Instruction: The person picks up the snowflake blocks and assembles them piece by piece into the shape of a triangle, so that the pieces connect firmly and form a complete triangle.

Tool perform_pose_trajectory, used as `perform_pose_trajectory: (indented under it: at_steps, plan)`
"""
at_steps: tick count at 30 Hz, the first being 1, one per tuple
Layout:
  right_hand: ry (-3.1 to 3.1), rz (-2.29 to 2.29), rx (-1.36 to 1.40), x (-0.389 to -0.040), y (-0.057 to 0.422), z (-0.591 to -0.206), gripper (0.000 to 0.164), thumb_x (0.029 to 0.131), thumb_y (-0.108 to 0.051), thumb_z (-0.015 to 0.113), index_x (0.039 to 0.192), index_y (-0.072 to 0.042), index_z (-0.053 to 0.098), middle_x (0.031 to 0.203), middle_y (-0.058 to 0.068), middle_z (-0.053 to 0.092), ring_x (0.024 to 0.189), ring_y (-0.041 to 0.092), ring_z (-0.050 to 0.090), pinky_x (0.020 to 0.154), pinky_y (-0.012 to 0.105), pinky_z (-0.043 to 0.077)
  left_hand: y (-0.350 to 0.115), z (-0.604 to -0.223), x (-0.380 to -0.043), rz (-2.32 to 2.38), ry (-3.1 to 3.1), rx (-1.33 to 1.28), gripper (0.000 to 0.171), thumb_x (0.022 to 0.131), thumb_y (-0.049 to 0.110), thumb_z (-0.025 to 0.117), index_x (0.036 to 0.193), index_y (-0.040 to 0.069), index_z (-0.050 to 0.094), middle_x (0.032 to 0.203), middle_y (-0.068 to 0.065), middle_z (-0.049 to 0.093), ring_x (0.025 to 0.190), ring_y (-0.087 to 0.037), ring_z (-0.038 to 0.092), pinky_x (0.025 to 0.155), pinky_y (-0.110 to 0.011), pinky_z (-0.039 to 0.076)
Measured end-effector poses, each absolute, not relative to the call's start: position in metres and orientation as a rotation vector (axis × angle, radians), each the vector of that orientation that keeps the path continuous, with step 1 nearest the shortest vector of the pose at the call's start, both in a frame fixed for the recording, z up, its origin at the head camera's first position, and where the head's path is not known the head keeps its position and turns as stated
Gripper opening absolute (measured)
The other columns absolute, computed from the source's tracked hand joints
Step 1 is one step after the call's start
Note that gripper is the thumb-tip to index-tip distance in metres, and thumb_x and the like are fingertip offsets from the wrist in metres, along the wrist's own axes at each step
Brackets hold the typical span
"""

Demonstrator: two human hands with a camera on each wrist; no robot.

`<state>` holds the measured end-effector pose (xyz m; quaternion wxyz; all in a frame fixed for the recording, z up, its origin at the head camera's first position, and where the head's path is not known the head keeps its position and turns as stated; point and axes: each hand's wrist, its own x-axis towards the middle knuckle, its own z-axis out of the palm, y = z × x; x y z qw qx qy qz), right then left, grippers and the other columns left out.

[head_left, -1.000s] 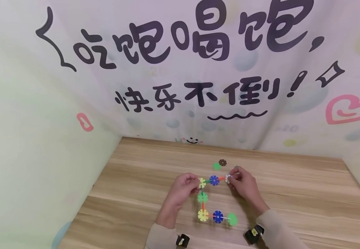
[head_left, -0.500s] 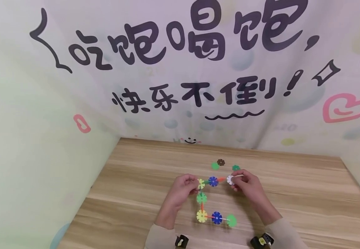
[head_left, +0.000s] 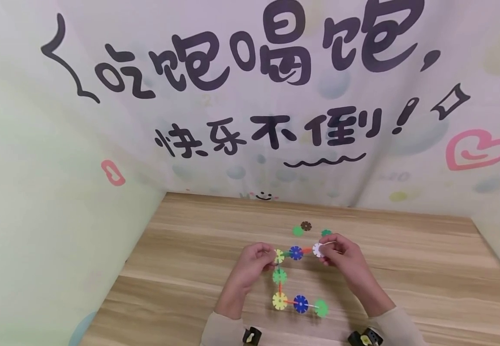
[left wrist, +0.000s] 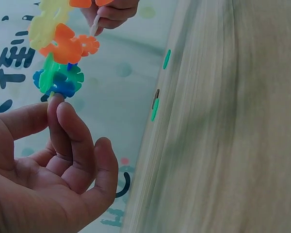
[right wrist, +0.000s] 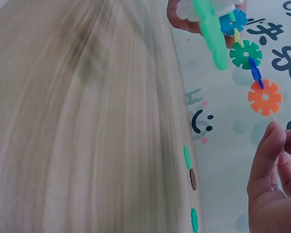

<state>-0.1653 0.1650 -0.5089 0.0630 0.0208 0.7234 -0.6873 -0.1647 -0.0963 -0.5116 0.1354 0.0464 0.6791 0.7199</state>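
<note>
A chain of slotted plastic snowflake discs forms a three-sided shape in the head view. My left hand (head_left: 251,266) pinches the yellow disc (head_left: 278,257) at its upper left corner. A blue disc (head_left: 296,253) and an orange disc (head_left: 307,250) follow to the right. My right hand (head_left: 346,257) pinches a white disc (head_left: 317,250) at the orange one's edge; whether they are slotted together, I cannot tell. Down the side sit a green disc (head_left: 279,276) and a second yellow disc (head_left: 280,301). Another blue disc (head_left: 300,303) and a light green disc (head_left: 321,308) end the lower arm.
Loose on the wooden table (head_left: 180,245), beyond the chain, lie a light green disc (head_left: 298,231), a brown disc (head_left: 306,226) and a darker green disc (head_left: 326,232) close to my right fingers. A printed cloth (head_left: 232,168) hangs behind the table.
My right hand shifted slightly right with the white disc, opening a small gap, then came back left against the orange disc. The darker green loose disc shows more now. My left hand keeps its grip.
</note>
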Motion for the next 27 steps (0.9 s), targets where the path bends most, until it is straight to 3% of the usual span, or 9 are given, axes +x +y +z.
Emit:
perform_pose_trajectory:
  at_steps: [12, 27]
  plan:
    - [2.226, -2.055, -0.022, -0.163, 0.161, -0.506, 0.023, 0.096, -0.007, 0.067, 0.113, 0.007, 0.059, 0.093, 0.018, 0.062, 0.076, 0.020, 0.064, 0.073, 0.037, 0.060, -0.095, -0.511, -0.164, 2.072, 1.977, 0.136, 0.016, 0.098, 0.006, 0.061, 0.106, -0.008, 0.063, 0.082, -0.008, 0.065, 0.079, -0.022, 0.064, 0.080, -0.040, 0.056]
    - [2.268, -2.062, 0.074, -0.161, 0.162, -0.510, 0.019, 0.093, -0.001, 0.068, 0.109, 0.006, 0.062, 0.099, 0.016, 0.065, 0.080, 0.019, 0.065, 0.074, 0.032, 0.059, -0.085, -0.513, -0.160, 2.130, 2.006, 0.167, 0.013, 0.096, 0.000, 0.062, 0.104, -0.010, 0.061, 0.081, -0.011, 0.064, 0.077, -0.023, 0.064, 0.078, -0.044, 0.059]
